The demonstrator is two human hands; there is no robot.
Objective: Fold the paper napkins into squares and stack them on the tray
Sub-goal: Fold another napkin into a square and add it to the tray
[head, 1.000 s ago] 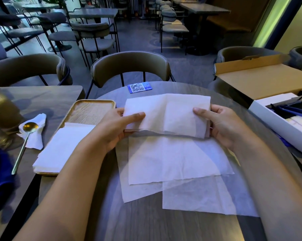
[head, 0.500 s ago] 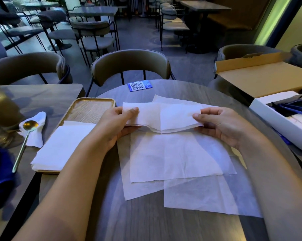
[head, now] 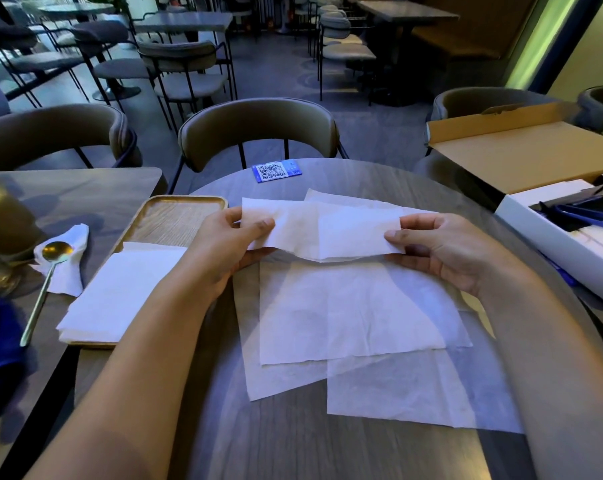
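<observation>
A white paper napkin (head: pixel 328 230), folded into a long strip, hangs a little above the round table. My left hand (head: pixel 230 240) pinches its left end and my right hand (head: pixel 438 251) pinches its right end. Under it lie several unfolded napkins (head: pixel 352 313), overlapping flat on the table. A wooden tray (head: pixel 175 216) sits at the left, and a stack of folded napkins (head: pixel 120 296) covers its near half.
A gold spoon (head: pixel 47 271) rests on a crumpled napkin on the square table at the left. A blue QR card (head: pixel 276 170) lies at the round table's far edge. An open cardboard box (head: pixel 528 150) and a white box (head: pixel 567 237) stand at the right. A chair (head: pixel 258 129) faces me.
The raised napkin has been folded from a wide sheet into a narrower strip. Both hands have stayed at its ends, drawing it slightly nearer and lower.
</observation>
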